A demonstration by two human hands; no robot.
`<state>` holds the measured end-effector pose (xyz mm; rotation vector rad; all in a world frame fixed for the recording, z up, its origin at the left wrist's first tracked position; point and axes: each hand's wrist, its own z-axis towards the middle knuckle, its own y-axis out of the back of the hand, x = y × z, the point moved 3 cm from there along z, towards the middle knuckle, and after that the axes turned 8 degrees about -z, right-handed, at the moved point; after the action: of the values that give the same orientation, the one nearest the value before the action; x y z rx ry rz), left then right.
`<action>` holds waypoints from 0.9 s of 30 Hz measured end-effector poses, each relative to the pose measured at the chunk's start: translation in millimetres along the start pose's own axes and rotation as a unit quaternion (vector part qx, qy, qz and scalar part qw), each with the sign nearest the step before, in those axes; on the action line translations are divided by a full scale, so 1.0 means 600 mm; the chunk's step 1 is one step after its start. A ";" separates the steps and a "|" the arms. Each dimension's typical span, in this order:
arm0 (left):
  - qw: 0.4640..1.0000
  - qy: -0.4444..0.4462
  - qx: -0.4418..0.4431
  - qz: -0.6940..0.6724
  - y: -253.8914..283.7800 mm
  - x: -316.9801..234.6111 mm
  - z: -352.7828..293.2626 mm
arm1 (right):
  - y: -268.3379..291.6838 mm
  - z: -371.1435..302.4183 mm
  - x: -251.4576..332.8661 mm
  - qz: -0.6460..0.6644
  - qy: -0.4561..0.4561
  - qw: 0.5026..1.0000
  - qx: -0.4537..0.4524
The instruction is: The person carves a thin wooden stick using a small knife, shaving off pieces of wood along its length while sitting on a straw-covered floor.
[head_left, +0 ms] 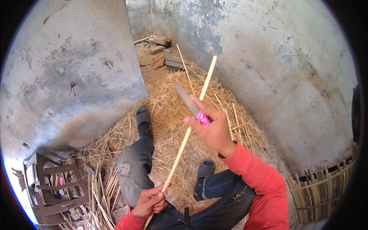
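A long pale stick, which looks like bamboo (178,154), slants up from my lap toward the far right. Near its lower end my left hand (148,202) is closed around it. Farther up, my right hand (214,131) grips a knife (185,97) by its pink handle. The blade points up and to the left, beside the stick. The right thumb and fingers are close around the stick at the knife; whether they press on it I cannot tell. The stick's lowest end passes below the left hand, over my leg.
Curly pale shavings (165,92) cover the floor around my feet. Several cut sticks (103,193) lie at the left, beside a dark wooden frame (63,188). A slatted bamboo piece (320,191) stands at the right. Bricks (159,44) lie at the back, between worn grey walls (276,69).
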<state>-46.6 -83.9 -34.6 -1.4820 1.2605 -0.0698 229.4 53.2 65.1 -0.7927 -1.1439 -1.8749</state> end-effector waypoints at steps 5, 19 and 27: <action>0.995 0.055 0.070 0.038 0.018 0.003 0.008 | 0.030 0.021 -0.016 0.143 -0.037 0.989 -0.013; 0.993 -0.051 0.065 0.082 -0.078 -0.076 0.109 | 0.034 -0.027 0.050 -0.094 -0.009 0.995 0.010; 0.990 0.028 0.091 -0.099 -0.064 -0.081 0.109 | -0.011 -0.067 0.021 -0.122 0.088 0.983 0.108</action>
<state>-0.7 -13.6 -2.4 -1.4488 1.1176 -0.3524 213.5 14.5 56.3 -0.3719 -1.3500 -1.9319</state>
